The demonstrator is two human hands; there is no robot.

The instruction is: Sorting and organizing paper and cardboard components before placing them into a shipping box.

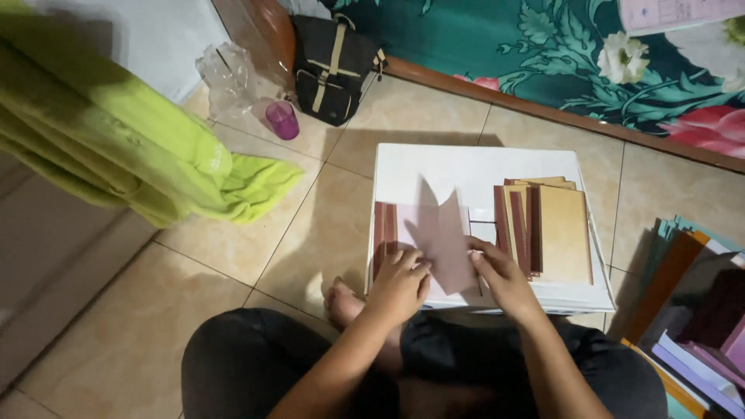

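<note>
A pale pink paper sheet (438, 233), partly folded with pointed flaps standing up, lies on a white box (466, 167) on the floor. My left hand (400, 281) presses on the sheet's near left edge. My right hand (500, 273) pinches its near right edge. Both sets of fingers rest on the paper. A fanned stack of tan and brown paper sheets (547, 229) lies just right of my right hand on the box. Dark red sheets (382, 233) stick out at the left of the pink sheet.
A lime green cloth (132, 140) hangs at the left. A black bag (332, 66), a purple cup (282, 119) and a clear plastic bag (227, 77) sit at the back. Stacked coloured paper (691, 310) lies at the right. A floral mattress (590, 54) borders the far side.
</note>
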